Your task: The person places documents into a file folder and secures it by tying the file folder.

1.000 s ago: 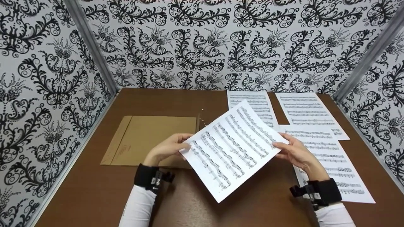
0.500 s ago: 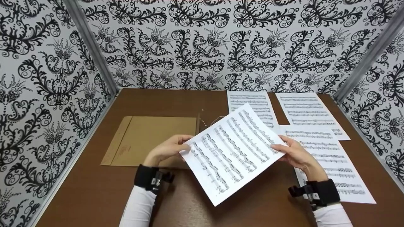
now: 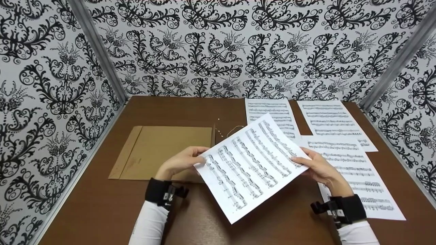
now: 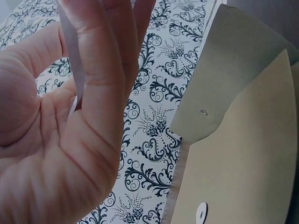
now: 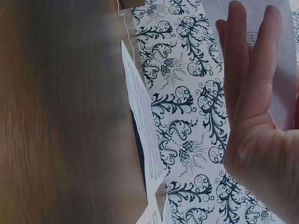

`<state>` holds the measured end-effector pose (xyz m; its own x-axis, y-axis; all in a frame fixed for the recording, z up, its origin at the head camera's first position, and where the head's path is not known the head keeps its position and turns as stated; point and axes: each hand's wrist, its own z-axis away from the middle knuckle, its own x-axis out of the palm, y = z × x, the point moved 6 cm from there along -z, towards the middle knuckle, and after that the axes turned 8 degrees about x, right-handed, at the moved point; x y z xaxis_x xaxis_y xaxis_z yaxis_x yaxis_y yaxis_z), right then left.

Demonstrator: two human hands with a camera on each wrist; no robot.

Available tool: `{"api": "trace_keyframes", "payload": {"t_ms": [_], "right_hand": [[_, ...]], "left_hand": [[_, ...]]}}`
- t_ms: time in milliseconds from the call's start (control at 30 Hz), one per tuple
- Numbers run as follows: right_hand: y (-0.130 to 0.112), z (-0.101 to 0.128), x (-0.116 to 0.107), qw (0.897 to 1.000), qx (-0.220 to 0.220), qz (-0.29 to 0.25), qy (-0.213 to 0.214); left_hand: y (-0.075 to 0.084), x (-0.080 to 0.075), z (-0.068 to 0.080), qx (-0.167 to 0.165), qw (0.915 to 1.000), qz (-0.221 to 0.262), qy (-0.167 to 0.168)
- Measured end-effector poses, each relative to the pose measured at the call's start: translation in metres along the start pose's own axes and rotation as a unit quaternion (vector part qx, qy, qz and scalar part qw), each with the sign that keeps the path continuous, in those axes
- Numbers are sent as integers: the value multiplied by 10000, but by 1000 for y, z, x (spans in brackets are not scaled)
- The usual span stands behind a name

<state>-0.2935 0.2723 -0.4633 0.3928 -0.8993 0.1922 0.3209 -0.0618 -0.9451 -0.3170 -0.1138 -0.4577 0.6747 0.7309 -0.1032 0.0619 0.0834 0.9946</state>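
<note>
Both hands hold a white sheet of printed music (image 3: pixel 250 165) tilted above the brown table (image 3: pixel 102 204). My left hand (image 3: pixel 184 160) pinches its left edge between thumb and fingers; that edge (image 4: pixel 74 70) shows thin against the palm in the left wrist view. My right hand (image 3: pixel 318 166) grips the right edge with the thumb on top and straight fingers (image 5: pixel 252 93) underneath. A tan envelope (image 3: pixel 163 149) lies flat under and behind the left hand, its flap (image 4: pixel 233 60) open and a round string button (image 4: pixel 202 212) on its face.
Three more music sheets lie on the table's right half: one at the back centre (image 3: pixel 270 114), one at the back right (image 3: pixel 332 119), one nearer (image 3: pixel 354 173) under my right wrist. Patterned walls (image 3: pixel 51 102) close in the table on three sides.
The held sheet has sunk slightly toward the table and me, still tilted. Both hands keep their hold and have hardly moved.
</note>
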Motion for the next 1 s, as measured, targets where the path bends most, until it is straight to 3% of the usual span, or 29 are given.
{"api": "trace_keyframes", "payload": {"t_ms": [400,733,1000], "right_hand": [[1,0,-1,10000,5,42,64],[-3,2,1,10000,-76,37,1],[-3,4,-3,9999,-96,7,55]], "left_hand": [[0,-1,1,-71,9999,-42,69],[0,0,1,116,9998,129,-64],[1,0,1,97,9999,121,20]]}}
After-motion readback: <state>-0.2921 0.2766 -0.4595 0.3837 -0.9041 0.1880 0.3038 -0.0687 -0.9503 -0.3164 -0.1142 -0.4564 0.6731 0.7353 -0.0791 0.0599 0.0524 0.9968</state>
